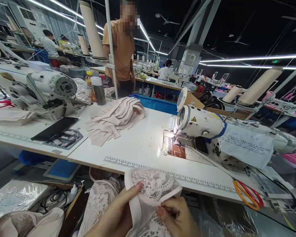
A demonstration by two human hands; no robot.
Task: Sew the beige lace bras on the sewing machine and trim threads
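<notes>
A pale pink lace bra piece (154,186) with smooth edging is held up just in front of the table edge. My left hand (115,209) grips its left side, thumb pressed on the edging. My right hand (176,215) pinches the lower right edging between thumb and fingers. More pale lace pieces (98,199) hang behind my left wrist. Beyond the piece, to the right, stands a white sewing machine (199,121) with its needle area lit. A stack of pale fabric pieces (118,117) lies on the white table (138,141).
Orange-handled scissors (246,194) and red-handled scissors (254,194) lie at the right table edge. A second sewing machine (32,85) stands at left. A ruler strip (172,174) runs along the front edge. A person (119,49) stands behind the table. A box (74,204) sits lower left.
</notes>
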